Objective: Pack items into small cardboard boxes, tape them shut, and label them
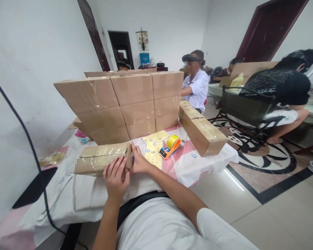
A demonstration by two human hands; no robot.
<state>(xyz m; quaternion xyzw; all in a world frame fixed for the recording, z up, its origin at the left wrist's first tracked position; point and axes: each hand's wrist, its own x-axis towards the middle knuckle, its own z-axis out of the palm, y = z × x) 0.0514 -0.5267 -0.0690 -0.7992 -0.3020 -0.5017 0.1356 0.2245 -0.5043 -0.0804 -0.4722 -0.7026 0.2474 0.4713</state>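
While both hands press the end flap, a taped box [100, 159] lies flat on the table [214, 159].
L hand [116, 178] fingers curl over the box's near edge, gripping it; R hand [138, 162] cups the flap at the box's R end, thumb on top. Just R: yellow sheets [154, 154], tape gun [170, 146] w/ open cloth around. Behind, box stack [125, 104] walls off the far side; long box [202, 133] lines the R table edge.

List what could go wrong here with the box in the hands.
1. The left hand and right hand press only the end flap of the cardboard box; it might spring back open.
2. The tape dispenser lies apart, beyond the right hand.
3. The stacked boxes stand close behind; a push could nudge them.
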